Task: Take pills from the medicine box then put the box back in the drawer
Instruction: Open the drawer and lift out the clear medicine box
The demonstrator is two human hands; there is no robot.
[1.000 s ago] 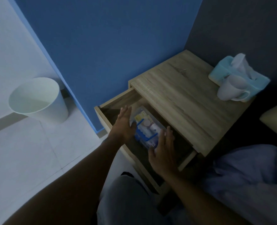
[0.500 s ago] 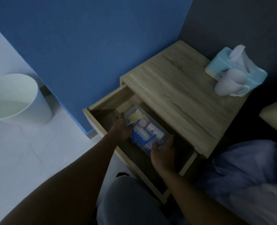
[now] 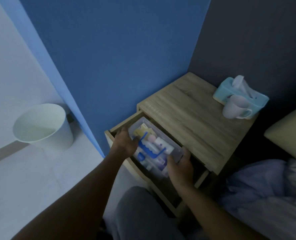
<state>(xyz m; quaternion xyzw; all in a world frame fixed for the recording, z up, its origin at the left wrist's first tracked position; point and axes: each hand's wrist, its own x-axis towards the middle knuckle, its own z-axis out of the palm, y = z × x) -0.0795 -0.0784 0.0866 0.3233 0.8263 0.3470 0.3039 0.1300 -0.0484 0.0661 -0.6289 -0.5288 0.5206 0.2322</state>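
Wooden nightstand (image 3: 187,116) – tissue box (image 3: 240,94) and mug (image 3: 234,108) on top.

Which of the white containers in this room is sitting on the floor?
The white bin by the blue wall stands on the floor. The white mug sits up on the wooden nightstand, against the blue tissue box.

Nightstand (image 3: 195,122) stands in the corner, right of centre. Its drawer (image 3: 112,135) is pulled open toward 7 o'clock. Medicine box (image 3: 154,146) sits in the drawer space, tilted; whether it touches the drawer floor cannot be told. Left hand (image 3: 126,144) at the box's 9 o'clock edge, right hand (image 3: 180,163) at its 4 o'clock corner. Tissue box (image 3: 239,94) on the top at 2 o'clock; mug (image 3: 233,108) just before it, touching. Wastebasket (image 3: 43,125) on the floor at 9 o'clock, well apart.
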